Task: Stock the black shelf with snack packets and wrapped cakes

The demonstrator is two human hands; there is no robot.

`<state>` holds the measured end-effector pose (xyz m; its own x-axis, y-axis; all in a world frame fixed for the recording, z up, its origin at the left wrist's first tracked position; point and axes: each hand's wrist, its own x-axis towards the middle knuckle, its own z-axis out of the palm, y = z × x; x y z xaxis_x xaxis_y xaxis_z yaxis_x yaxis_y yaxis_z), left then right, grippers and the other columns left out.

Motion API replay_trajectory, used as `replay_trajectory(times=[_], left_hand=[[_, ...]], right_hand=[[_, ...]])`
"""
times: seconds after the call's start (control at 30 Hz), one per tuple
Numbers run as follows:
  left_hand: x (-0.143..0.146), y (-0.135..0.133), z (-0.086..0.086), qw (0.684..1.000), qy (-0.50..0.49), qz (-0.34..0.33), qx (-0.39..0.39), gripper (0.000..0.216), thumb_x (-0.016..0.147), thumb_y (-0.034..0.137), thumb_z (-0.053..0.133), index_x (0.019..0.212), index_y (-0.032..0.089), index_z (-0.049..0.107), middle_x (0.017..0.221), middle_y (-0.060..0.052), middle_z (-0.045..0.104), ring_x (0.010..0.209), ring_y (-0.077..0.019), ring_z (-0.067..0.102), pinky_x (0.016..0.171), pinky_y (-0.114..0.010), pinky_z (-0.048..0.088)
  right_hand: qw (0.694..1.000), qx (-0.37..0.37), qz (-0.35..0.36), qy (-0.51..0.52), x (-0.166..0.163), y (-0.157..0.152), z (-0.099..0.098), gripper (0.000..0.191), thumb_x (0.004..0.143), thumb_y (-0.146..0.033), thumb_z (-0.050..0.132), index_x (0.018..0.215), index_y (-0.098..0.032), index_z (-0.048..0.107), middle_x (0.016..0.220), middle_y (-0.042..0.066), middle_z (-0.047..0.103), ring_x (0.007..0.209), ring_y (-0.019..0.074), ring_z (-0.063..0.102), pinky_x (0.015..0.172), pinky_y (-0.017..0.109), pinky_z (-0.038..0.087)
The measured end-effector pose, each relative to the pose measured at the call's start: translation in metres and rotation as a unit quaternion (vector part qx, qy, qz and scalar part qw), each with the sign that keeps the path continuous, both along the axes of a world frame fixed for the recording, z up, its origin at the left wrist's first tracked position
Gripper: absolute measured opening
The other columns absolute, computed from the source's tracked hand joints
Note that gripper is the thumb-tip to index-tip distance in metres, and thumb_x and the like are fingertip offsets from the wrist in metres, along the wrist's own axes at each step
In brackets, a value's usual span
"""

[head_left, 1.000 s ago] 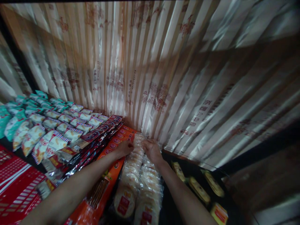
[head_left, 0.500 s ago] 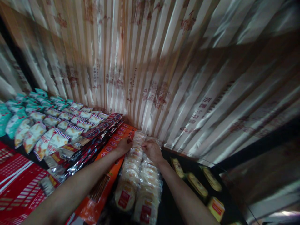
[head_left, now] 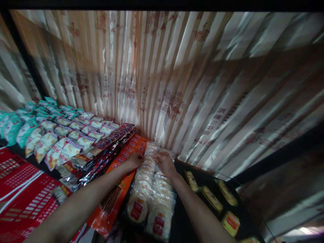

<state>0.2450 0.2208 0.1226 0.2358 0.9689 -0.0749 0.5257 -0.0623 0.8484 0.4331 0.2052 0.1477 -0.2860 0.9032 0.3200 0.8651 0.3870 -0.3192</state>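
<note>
Two rows of round, flat, pale cakes in clear wrappers with red labels run away from me; the left row (head_left: 138,206) and the right row (head_left: 159,216) overlap front to back. Toward the far end, my left hand (head_left: 136,160) is at the left row's outer edge, fingers curled together at the wrappers. My right hand (head_left: 165,163) is bent over the far part of the right row, its fingertips closed at the plastic near the gap between the rows. What either hand's fingertips pinch is too small and blurred to make out.
Orange snack packs (head_left: 111,202) and dark red packs (head_left: 111,143) lie left of the rows. Beyond are white snack bags (head_left: 59,152) and green bags (head_left: 26,131). A red basket (head_left: 27,189) stands at lower left. Yellow packs (head_left: 212,199) lie right. A pleated printed curtain (head_left: 172,67) hangs behind.
The view has tilted up slightly, so a dark bar shows along the top. My left hand has shifted a little along the left row; my right hand stays nearly in place.
</note>
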Motion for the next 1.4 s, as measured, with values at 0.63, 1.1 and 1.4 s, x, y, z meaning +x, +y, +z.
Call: replay_trajectory(times=[0.63, 1.1, 1.4], left_hand=[[-0.010, -0.011, 0.002, 0.998, 0.045, 0.050, 0.020, 0.015, 0.075, 0.028, 0.056, 0.074, 0.014, 0.063, 0.066, -0.003, 0.062, 0.065, -0.0161, 0.055, 0.061, -0.025, 0.038], [-0.007, -0.013, -0.010, 0.998, -0.053, 0.018, -0.004, 0.011, 0.071, 0.013, 0.054, 0.073, 0.013, 0.065, 0.068, -0.001, 0.064, 0.063, -0.0112, 0.055, 0.060, -0.020, 0.041], [-0.002, -0.014, -0.016, 0.994, -0.093, 0.054, 0.002, 0.008, 0.071, 0.015, 0.056, 0.072, 0.014, 0.064, 0.067, 0.000, 0.063, 0.066, -0.0128, 0.057, 0.062, -0.022, 0.043]], right_hand=[[0.999, -0.022, -0.015, -0.037, -0.008, -0.012, 0.001, 0.013, 0.076, -0.010, 0.055, 0.072, -0.018, 0.065, 0.081, 0.005, 0.066, 0.089, 0.0185, 0.055, 0.086, 0.028, 0.040], [1.000, 0.002, -0.003, -0.015, -0.006, -0.014, -0.002, 0.014, 0.078, -0.012, 0.053, 0.074, -0.020, 0.064, 0.082, 0.004, 0.065, 0.089, 0.0180, 0.055, 0.086, 0.031, 0.041], [0.999, -0.004, 0.042, 0.018, -0.004, -0.022, -0.009, 0.009, 0.071, -0.014, 0.064, 0.073, -0.021, 0.068, 0.096, 0.005, 0.065, 0.105, 0.0219, 0.050, 0.093, 0.040, 0.040]])
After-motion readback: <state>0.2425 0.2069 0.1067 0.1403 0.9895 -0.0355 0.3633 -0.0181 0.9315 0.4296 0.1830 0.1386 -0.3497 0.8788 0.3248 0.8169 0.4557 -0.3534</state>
